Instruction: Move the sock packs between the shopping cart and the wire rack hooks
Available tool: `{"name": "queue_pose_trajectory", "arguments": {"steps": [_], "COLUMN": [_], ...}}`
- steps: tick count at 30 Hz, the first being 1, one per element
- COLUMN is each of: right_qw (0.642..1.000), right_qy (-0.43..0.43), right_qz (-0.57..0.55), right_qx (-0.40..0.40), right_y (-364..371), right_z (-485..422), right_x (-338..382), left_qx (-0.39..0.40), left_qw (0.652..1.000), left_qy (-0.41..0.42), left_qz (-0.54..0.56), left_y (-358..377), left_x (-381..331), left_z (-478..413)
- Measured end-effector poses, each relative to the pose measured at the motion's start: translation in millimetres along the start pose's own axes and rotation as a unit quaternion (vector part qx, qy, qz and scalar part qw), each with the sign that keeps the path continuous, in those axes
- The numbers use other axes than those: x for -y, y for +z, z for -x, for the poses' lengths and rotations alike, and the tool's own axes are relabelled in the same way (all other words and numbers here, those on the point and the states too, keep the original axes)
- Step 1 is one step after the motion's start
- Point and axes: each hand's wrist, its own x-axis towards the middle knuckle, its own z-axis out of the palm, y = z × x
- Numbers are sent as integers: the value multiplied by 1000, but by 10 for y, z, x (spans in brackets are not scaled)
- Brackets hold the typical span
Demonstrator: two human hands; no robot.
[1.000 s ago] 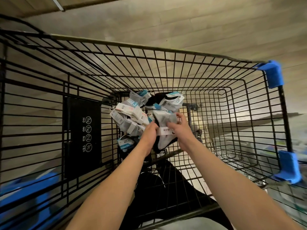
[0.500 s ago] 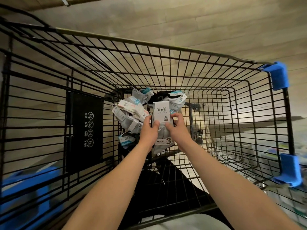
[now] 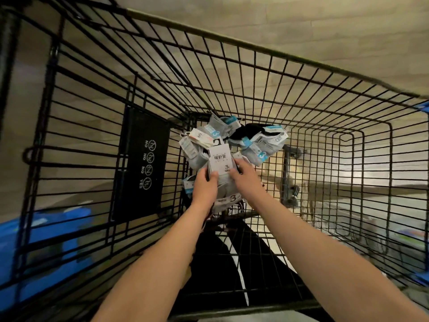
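Both my arms reach down into a black wire shopping cart [image 3: 255, 73]. My left hand [image 3: 205, 185] and my right hand [image 3: 243, 177] together grip one grey sock pack with a white paper label [image 3: 219, 162], holding it upright above the pile. The left thumb presses on the label's lower edge; the right fingers curl round its right side. Behind and around it lies a heap of several more sock packs [image 3: 257, 142], grey and black with blue-and-white bands, on the cart's floor.
A black warning plate [image 3: 144, 163] with round symbols hangs on the cart's left wall. A blue object [image 3: 46, 231] sits outside the cart at lower left. Pale wood-look floor [image 3: 278, 22] shows through the wires. Dark trouser legs show below the cart bottom.
Both hands have lifted one sock pack off the heap and turned its white label up to face me. The view has tilted, with the cart shifted in the frame.
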Motion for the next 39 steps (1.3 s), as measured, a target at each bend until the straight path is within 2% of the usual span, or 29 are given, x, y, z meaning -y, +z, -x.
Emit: {"name": "queue_pose_trajectory", "arguments": {"steps": [3, 5, 8, 13, 17, 21, 25, 28, 32, 36, 39], "right_qw": [999, 999, 1000, 998, 999, 994, 992, 996, 999, 997, 991], "right_qy": [9, -5, -2, 2, 35, 78, 100, 71, 37, 6, 6], "right_qz": [-39, -21, 3, 38, 30, 62, 73, 43, -4, -30, -103], "right_qx": [-6, -26, -15, 49, 28, 46, 10, -41, -32, -78, -85], "right_y": [98, 141, 230, 471, 525, 550, 569, 402, 225, -61, -333], "right_z": [-104, -172, -336, -670, -803, -980, -1278, -872, -487, -69, 309], "right_x": [74, 176, 331, 424, 382, 167, -232, 96, 329, 527, 611], "left_qx": [-46, -82, -108, -91, -100, -100, -114, -94, -83, -109, -62], "left_qw": [998, 993, 987, 988, 989, 990, 987, 989, 991, 992, 998], "left_qy": [-27, -48, -67, -74, -74, -75, -84, -81, -67, -38, -2], "left_qz": [39, 67, 99, 102, 77, 72, 76, 77, 78, 44, 22], "left_y": [-126, -226, -346, -369, -374, -391, -435, -442, -388, -365, -332], "left_x": [101, 163, 203, 292, 296, 317, 316, 252, 13, -274, -510], "left_z": [-39, -97, -207, -490, -599, -628, -613, -536, -352, -110, 136]}}
